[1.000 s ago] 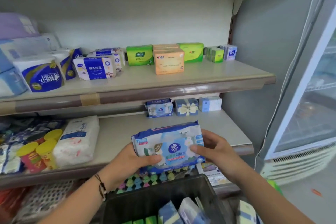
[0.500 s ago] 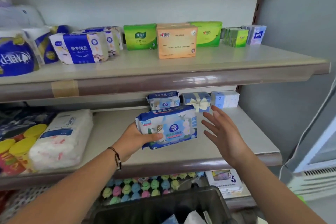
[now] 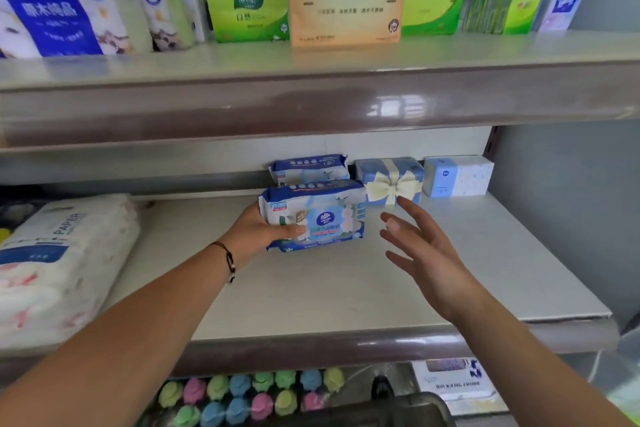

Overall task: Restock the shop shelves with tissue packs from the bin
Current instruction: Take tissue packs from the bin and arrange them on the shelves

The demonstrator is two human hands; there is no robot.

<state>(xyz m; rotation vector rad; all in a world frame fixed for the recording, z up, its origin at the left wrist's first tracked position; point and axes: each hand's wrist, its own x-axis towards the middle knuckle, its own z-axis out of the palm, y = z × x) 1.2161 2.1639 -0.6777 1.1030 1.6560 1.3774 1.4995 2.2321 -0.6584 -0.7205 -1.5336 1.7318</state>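
My left hand point(image 3: 261, 230) grips a blue-and-white tissue pack point(image 3: 320, 215) by its left end, holding it upright over the middle shelf point(image 3: 346, 288). The pack sits just in front of a matching tissue pack point(image 3: 308, 168) standing at the shelf's back. My right hand point(image 3: 420, 248) hovers open to the right of the held pack, fingers spread, touching nothing. Only the dark rim of the bin point(image 3: 398, 409) shows at the bottom edge.
A bow-printed blue box point(image 3: 391, 180) and a pale blue box point(image 3: 457, 175) stand at the back right. A large white paper pack point(image 3: 59, 263) lies at the left. The upper shelf point(image 3: 311, 94) carries green, orange and blue packs. Coloured items point(image 3: 249, 395) fill the shelf below.
My right hand let go of the pack and opened to its right. My left hand carried the pack forward onto the middle shelf, toward the back row. The view moved closer.
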